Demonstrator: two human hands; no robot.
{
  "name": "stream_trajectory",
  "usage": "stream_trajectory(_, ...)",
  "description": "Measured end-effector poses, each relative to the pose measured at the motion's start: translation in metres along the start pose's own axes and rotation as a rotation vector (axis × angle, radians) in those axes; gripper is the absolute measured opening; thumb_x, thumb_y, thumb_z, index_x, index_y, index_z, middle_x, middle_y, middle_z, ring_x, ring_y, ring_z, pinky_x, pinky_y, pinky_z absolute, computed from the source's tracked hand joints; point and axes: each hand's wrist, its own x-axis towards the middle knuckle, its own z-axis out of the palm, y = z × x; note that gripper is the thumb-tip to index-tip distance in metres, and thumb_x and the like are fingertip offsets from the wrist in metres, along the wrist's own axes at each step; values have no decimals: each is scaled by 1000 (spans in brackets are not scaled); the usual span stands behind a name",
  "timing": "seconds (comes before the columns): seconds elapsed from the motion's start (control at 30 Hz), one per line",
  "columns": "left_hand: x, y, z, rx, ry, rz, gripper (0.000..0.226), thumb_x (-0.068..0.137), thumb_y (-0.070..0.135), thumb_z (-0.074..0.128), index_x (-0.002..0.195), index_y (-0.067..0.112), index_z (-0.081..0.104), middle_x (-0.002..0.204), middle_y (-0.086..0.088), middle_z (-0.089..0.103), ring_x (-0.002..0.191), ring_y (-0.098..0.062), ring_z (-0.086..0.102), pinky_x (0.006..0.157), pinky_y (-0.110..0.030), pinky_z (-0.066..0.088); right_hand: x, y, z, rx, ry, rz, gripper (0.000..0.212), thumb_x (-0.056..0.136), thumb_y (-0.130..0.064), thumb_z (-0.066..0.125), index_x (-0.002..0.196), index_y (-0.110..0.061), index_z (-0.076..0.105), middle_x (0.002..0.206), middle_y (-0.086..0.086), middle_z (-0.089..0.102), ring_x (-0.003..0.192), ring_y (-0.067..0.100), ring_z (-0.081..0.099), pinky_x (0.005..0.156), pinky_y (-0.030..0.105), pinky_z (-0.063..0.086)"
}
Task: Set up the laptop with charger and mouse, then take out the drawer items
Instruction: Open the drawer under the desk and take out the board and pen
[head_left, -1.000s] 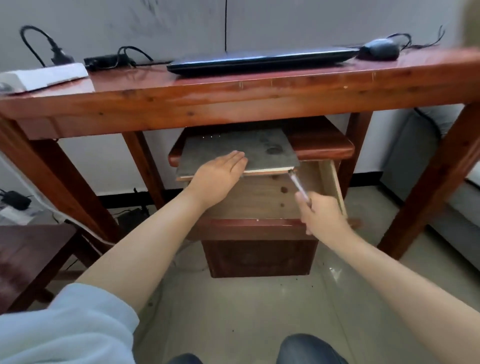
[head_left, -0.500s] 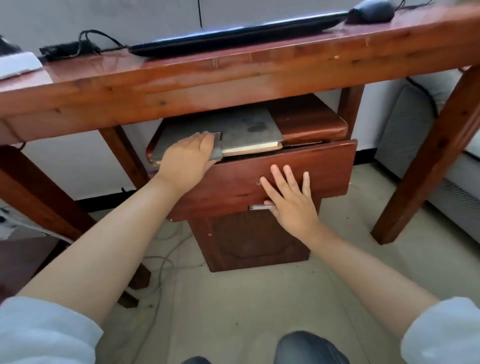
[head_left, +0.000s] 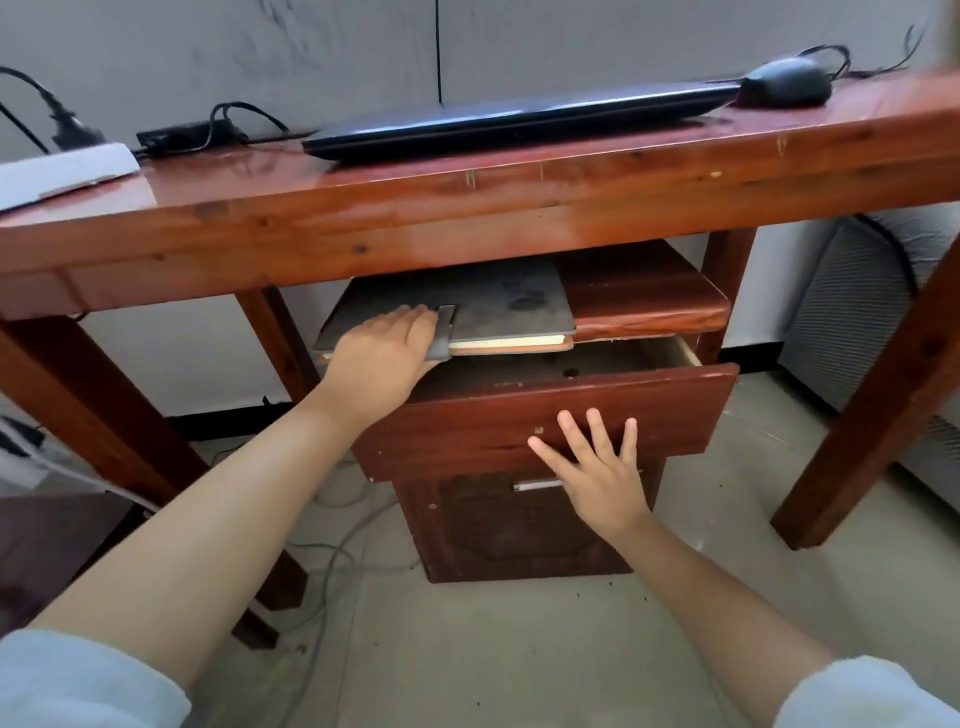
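One wooden tabletop (head_left: 467, 208) carries one closed dark laptop (head_left: 519, 122), lying flat. One black mouse (head_left: 784, 83) sits at the laptop's right end, touching or just beside it, with its cable looping behind. One black charger brick (head_left: 176, 136) lies left of the laptop, near the wall, with coiled cord. One black plug (head_left: 67, 130) stands on one white power strip (head_left: 62, 169) at the tabletop's left end.

Under the tabletop stands one small cabinet (head_left: 519, 530) with one drawer (head_left: 545, 421), slightly open; a strip of its dark interior shows above the front panel. No contents can be made out inside.

One grey notebook (head_left: 467, 312) with a strap closure lies on the cabinet top, its near edge overhanging the drawer opening. The pale page edges show beneath the cover.

Two hands counted. The left hand (head_left: 384, 353) rests on the notebook's left half, fingers curled over the cover beside the strap, thumb side under the near edge, gripping it. The right hand (head_left: 597, 473) is spread flat, fingers apart, pressed against the drawer front. One slim silver pen-like item (head_left: 535, 486) projects leftward from under its palm; whether the hand pins it cannot be told.

Loose cables (head_left: 332, 551) lie on the floor left of the cabinet.
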Motion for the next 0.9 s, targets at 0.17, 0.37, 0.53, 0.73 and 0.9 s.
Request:
stream_trajectory(0.17,0,6,9,-27,17,-18,50,49,21,93,86,-6,72,83,-22,77,71,-33,75,51,-39,60,47,10,1,150,-54,39,64,86,-11,58,141,-32,31,158,7,11,143,32,-2,112,62,7)
stream_trajectory(0.37,-1,3,12,-98,27,-55,50,50,25,92,86,-4,73,84,-20,77,72,-32,75,52,-38,61,45,29,0,549,-85,-21,40,94,-5,45,132,-16,48,154,-5,0,143,18,-6,117,42,-1)
stream_trajectory(0.53,-4,8,10,-144,-6,-113,48,44,7,93,86,-5,73,84,-21,77,73,-34,75,54,-42,61,39,19,-51,1795,155,769,29,99,-13,37,116,6,53,79,10,67,49,2,67,30,9,40)
stream_trajectory(0.73,-4,10,-1,-78,-61,-47,51,38,-5,91,85,-10,72,81,-25,76,70,-37,74,51,-45,59,78,-2,-107,2012,-77,1011,38,83,-36,66,110,-12,54,92,7,60,57,9,52,25,10,30)
stream_trajectory(0.9,3,-2,-38,-229,-234,84,46,63,35,81,86,-4,74,81,-19,78,70,-32,75,46,-34,60,66,-2,-135,1935,-170,1241,15,87,-17,64,92,-8,53,67,3,52,41,6,47,24,9,26)
